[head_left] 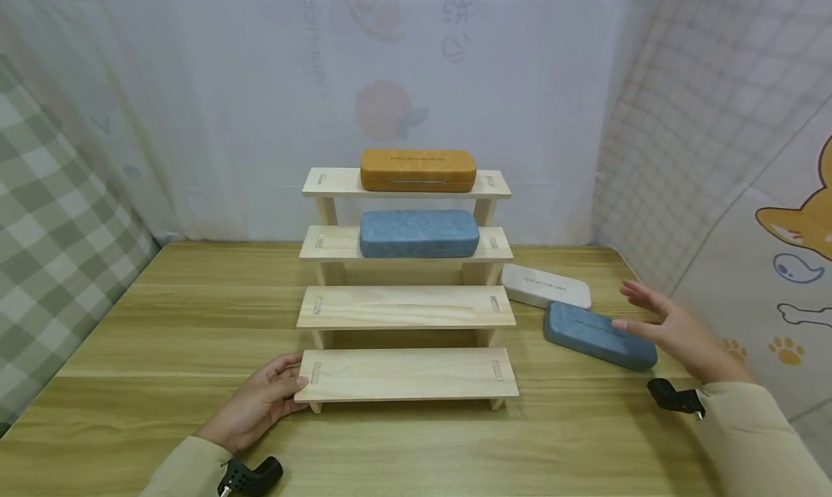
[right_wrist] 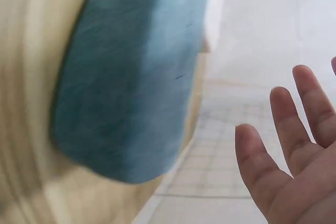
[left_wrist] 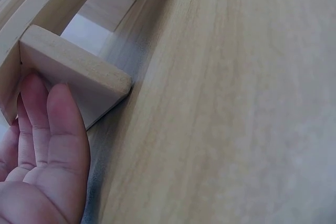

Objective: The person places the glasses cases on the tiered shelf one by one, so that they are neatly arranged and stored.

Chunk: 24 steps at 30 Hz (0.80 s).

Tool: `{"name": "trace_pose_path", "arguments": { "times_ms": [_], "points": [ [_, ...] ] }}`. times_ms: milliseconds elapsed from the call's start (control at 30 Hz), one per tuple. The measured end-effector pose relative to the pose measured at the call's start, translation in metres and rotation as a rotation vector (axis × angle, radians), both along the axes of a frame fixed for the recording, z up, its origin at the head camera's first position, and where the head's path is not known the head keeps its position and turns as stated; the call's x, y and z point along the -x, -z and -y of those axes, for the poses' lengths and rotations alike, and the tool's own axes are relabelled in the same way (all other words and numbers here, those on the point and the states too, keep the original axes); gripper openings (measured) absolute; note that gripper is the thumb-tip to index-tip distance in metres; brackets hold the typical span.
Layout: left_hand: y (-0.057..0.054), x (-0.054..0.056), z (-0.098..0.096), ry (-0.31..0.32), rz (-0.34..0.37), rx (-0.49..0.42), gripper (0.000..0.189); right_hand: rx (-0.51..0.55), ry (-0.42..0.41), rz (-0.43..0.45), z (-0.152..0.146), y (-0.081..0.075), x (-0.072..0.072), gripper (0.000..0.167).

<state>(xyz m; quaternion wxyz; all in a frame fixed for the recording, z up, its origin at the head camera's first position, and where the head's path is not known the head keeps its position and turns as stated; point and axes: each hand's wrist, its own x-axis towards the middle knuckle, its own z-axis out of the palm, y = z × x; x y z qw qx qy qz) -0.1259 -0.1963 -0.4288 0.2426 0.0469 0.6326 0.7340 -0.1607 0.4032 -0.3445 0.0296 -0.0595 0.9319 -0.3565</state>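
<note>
A four-step wooden display stand [head_left: 406, 375] stands on the table. My left hand [head_left: 260, 403] holds the left end of its lowest step, thumb at the front corner; in the left wrist view, the fingers [left_wrist: 65, 124] reach the stand's leg [left_wrist: 79, 69]. An orange glasses case [head_left: 418, 170] lies on the top step and a blue glasses case [head_left: 419, 234] on the step below. My right hand [head_left: 682, 338] hovers with spread fingers over the right end of a second blue case [head_left: 598, 336], apparently without gripping it. A white case [head_left: 546, 286] lies behind that one.
The wood-grain table [head_left: 214, 316] carries the stand and the loose cases. A white printed cloth [head_left: 260, 107] hangs behind, a green checked cloth [head_left: 58, 244] at the left and a cartoon-printed cloth [head_left: 747, 222] at the right. Each wrist wears a black camera [head_left: 250, 477].
</note>
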Motion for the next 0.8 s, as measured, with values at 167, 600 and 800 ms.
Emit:
{"name": "trace_pose_path", "arguments": {
  "times_ms": [167, 600, 800],
  "points": [
    [0.0, 0.0, 0.0, 0.005, 0.0, -0.003, 0.073, 0.028, 0.002, 0.067, -0.005, 0.012, -0.002, 0.085],
    [-0.002, -0.001, -0.002, -0.005, 0.007, -0.01, 0.074, 0.126, 0.006, 0.126, -0.027, 0.028, -0.003, 0.084],
    [-0.001, -0.001, -0.001, -0.002, 0.003, -0.014, 0.074, 0.116, -0.02, 0.166, -0.036, 0.034, -0.004, 0.086]
  ]
}}
